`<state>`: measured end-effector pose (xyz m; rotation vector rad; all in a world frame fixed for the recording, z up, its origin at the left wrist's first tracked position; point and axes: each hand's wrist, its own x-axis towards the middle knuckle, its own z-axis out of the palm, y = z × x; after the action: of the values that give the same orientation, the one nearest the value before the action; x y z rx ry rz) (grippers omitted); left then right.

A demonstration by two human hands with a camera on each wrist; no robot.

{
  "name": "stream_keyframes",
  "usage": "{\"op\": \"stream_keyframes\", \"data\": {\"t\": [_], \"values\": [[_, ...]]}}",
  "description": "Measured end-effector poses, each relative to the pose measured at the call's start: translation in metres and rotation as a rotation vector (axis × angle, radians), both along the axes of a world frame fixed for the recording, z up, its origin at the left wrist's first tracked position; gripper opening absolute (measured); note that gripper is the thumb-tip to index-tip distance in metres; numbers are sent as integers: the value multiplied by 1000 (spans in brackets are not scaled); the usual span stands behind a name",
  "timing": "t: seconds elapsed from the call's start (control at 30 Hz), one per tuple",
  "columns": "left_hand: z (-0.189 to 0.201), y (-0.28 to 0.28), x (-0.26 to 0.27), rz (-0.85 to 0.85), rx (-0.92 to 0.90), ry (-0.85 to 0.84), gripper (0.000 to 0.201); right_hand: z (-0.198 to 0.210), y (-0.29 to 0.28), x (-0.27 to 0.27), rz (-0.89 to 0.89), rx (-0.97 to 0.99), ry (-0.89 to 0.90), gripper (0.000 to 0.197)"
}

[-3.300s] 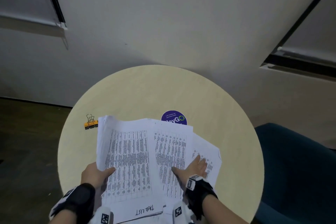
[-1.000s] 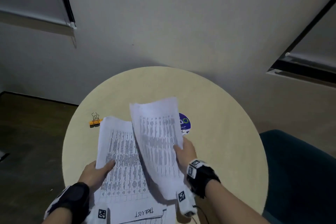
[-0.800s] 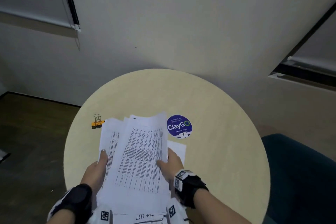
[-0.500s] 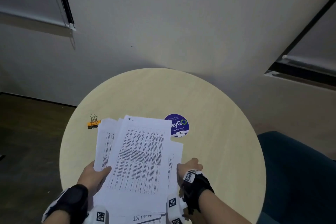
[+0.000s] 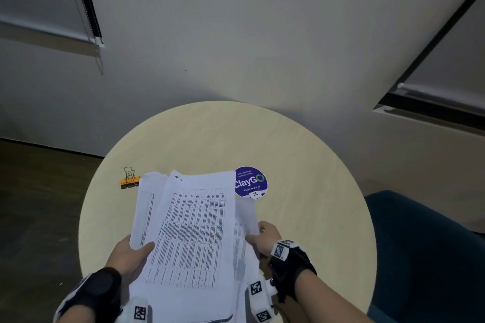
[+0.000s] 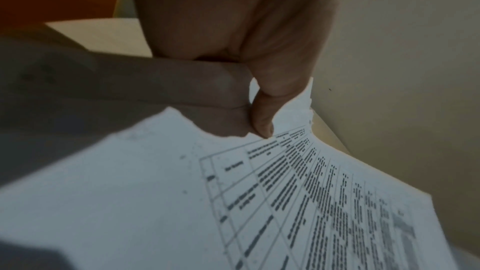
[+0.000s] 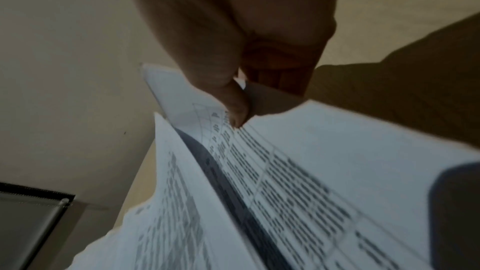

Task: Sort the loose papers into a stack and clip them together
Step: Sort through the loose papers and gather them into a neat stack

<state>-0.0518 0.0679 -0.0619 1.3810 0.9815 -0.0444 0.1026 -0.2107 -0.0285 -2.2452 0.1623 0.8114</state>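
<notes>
**Uneven stack at risk of slipping before the clip went on**

The papers [image 5: 191, 231] sat fanned and askew, raised over the near part of the bench [image 5: 301, 165]. The lowest sheet [image 5: 246, 214] jutting out on the right could slide free or crease, since only one edge was held. The left hand [image 5: 128, 257] pinched the stack's left edge, thumb on top. The right hand [image 5: 265, 237] pinched the stray sheet between thumb and fingers [image 7: 233, 108]. The binder clip [image 5: 129, 181] lay untouched just beyond the stack's far left corner.
</notes>
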Motion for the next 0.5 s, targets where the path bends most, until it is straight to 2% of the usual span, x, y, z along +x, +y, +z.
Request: {"op": "stream_keyframes", "data": {"t": [0.13,0.23,0.27,0.37,0.5], "values": [[4,-1,-3,25,-47,9,23,10,-27,15,-325,77,-211,15],[-1,3,-3,15,-55,25,34,35,-51,34,-483,211,-322,31],[-1,3,-2,6,-54,39,36,45,-59,40,-522,244,-356,36],[5,6,1,-55,-24,59,34,71,-80,58,-553,278,-507,21],[8,9,1,-119,-41,113,32,91,-89,70,-652,336,-592,30]]}}
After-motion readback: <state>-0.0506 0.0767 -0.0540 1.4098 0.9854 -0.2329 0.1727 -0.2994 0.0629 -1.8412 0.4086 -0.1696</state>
